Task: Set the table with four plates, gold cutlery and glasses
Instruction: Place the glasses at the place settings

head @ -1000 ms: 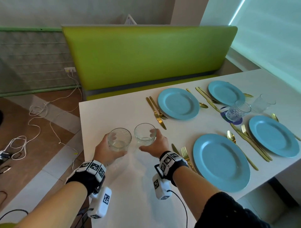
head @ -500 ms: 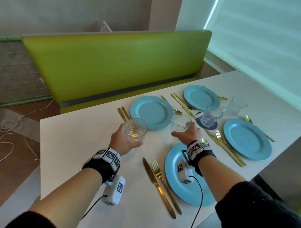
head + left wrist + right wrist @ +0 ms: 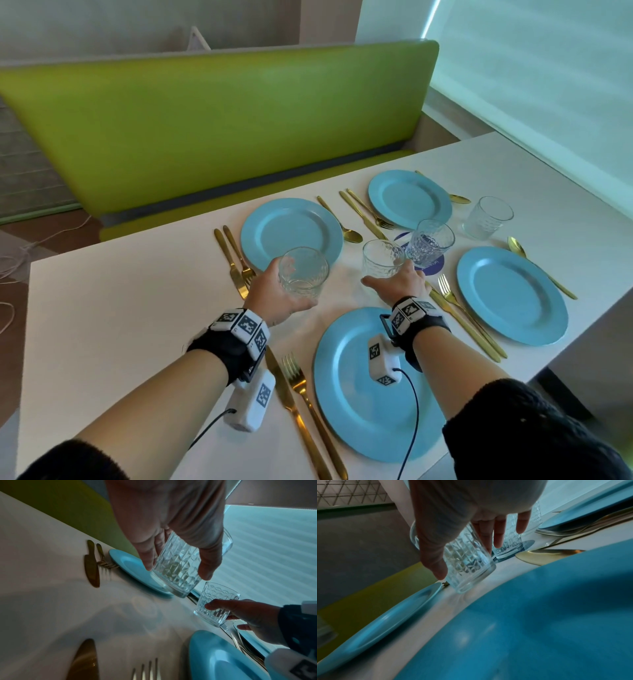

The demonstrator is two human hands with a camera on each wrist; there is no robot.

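Left hand (image 3: 274,294): fingers and thumb curled around the side of a glass (image 3: 303,272), which is upright and lifted a little above the table (image 3: 113,308), near the front edge of the far-left plate (image 3: 291,233).
Right hand (image 3: 399,284): holds a second glass (image 3: 382,257) from the side; thumb on one wall, the fingers (image 3: 499,534) on the other wall, rather straight. In the wrist view its base looks at the table or just above it, I cannot tell which.
Place of second glass: between the near plate (image 3: 370,404) and a third glass (image 3: 430,241) standing on a dark coaster (image 3: 433,265).
Fourth glass (image 3: 488,217): standing alone, further right.
Table state: four plates and gold cutlery (image 3: 459,318) already lie in place.
Handling: these glasses look stiff, fragile and quite light; the cut pattern on the wall gives some grip, the rim is smooth.
Where to hold: around the middle or lower wall, not the rim.
Risk: the second glass may knock the third one, they are very near.
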